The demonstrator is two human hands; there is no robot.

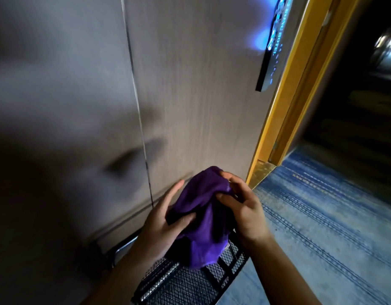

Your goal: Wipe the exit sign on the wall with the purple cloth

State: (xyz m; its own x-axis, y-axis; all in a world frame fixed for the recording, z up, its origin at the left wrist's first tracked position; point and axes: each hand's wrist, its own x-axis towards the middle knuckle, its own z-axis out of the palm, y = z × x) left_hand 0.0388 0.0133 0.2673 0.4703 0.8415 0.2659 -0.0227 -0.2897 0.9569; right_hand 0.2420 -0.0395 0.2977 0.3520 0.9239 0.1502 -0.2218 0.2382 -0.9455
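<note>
Basket: black wire-mesh basket (181, 285) at the bottom edge, directly under both hands.
Cloth: crumpled purple cloth (203, 216) held between the hands, above the basket.
Left hand (161, 225): fingers spread, thumb pressed into the cloth's left side.
Right hand (240, 203): fingers pinching the cloth's upper right edge.
Sign: dark, blue-lit wall sign (271, 40) high on the grey wood-grain wall (190, 95), well apart from the cloth; lettering blurred.
Floor: blue patterned carpet (322, 216) at right.

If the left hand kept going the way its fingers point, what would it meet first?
Probably the wood-grain wall panel: the left hand, holding the purple cloth, points up toward it, left of the lit sign. Depth is unclear.
</note>
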